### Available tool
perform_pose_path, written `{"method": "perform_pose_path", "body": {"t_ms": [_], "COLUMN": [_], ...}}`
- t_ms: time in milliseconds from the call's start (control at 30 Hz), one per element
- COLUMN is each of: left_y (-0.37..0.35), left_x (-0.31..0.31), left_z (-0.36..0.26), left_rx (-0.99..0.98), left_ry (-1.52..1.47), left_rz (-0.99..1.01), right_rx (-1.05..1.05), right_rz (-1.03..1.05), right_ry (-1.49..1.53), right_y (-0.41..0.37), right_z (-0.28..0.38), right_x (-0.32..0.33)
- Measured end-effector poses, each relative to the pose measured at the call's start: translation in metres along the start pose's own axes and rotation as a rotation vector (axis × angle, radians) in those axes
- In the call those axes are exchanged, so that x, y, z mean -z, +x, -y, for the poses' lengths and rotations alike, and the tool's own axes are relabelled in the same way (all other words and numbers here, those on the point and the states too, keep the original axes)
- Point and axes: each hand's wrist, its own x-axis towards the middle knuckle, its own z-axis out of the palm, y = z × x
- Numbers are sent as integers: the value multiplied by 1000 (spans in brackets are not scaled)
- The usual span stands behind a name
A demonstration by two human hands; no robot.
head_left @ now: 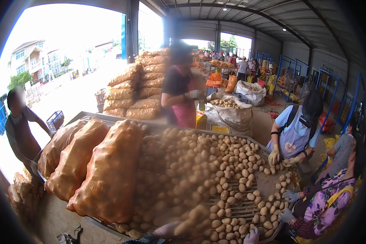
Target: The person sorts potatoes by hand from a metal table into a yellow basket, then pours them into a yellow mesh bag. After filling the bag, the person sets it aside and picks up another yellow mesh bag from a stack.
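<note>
Potatoes (236, 162) cover the slatted sorting table (236, 187) in front of me. At the bottom edge my left hand (167, 229), in a pale glove, lies low among potatoes; a blurry patch of the view smears its fingers. My right hand (251, 236), also gloved, is at the near edge, partly cut off by the frame. Its fingers stretch forward over the potatoes, apart. Three full orange mesh sacks (110, 166) lie side by side on the table's left part, the nearest one left of my left hand.
Across the table at right, a person in a lavender apron (290, 142) handles potatoes; another in a floral top (329, 199) reaches in. People stand at left (24, 130) and behind the table (183, 89). Stacked sacks (142, 81) and large white bags (227, 112) stand behind.
</note>
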Motion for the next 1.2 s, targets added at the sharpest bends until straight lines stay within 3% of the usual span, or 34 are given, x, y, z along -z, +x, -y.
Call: {"method": "perform_pose_path", "body": {"t_ms": [67, 167, 267, 1200], "left_y": [3, 2, 0, -2], "left_x": [2, -1, -5, -4], "left_z": [5, 2, -11, -10], "left_rx": [-34, -12, -3, 146], "left_ry": [138, -94, -137, -143], "left_rz": [-14, -10, -5, -38], "right_rx": [-4, 0, 20, 33], "right_rz": [3, 5, 0, -24], "right_ry": [-13, -11, -2, -11], "right_y": [1, 1, 3, 3], "right_z": [-2, -1, 1, 7], "right_x": [-3, -2, 1, 3]}}
